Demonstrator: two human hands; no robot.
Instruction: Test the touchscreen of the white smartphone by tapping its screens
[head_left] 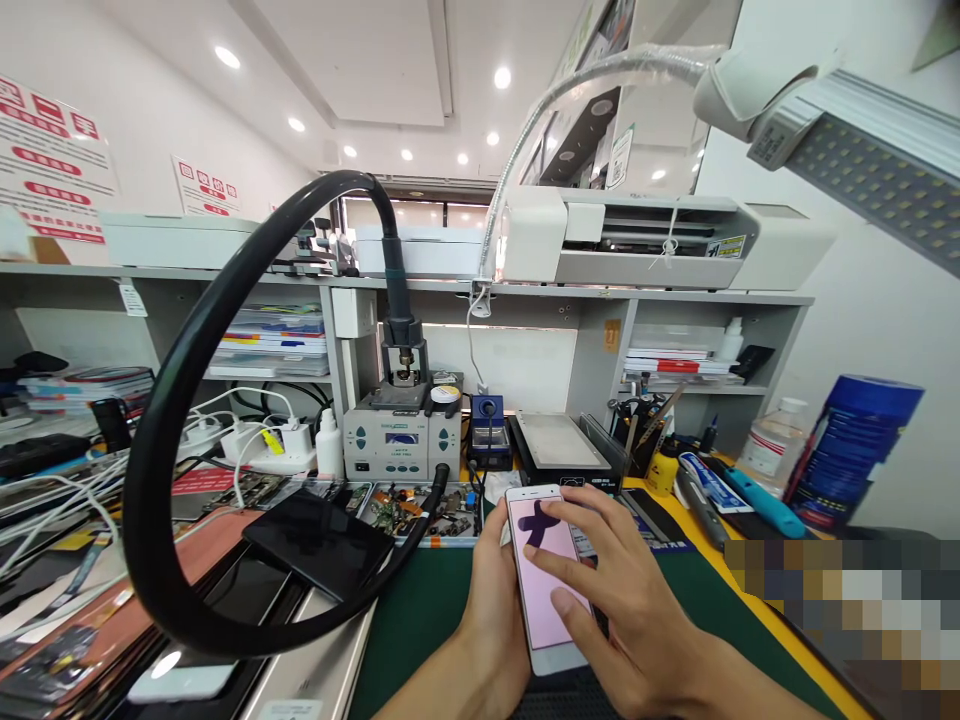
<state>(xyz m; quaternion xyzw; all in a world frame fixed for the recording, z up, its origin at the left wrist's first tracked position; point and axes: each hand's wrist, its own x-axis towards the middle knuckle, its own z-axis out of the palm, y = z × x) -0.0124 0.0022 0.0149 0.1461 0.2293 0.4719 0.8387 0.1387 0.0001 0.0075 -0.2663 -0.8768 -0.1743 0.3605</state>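
A white smartphone [551,625] is held upright above the green mat, its lit screen pink with a dark purple mark near the top. My left hand [491,590] grips the phone from behind along its left side. Over the screen, my right hand [630,590] has its fingers spread, the fingertips on or just above the glass; exact contact is hard to tell. The phone's right edge is partly hidden behind my right hand.
A thick black hose [142,480] loops from a hot-air rework station [401,440] across the left side. Phones and cables crowd the left. A tray of small parts [457,510], heating plate [562,440], bottle [772,440] and blue canister [851,450] stand around the green mat [412,610].
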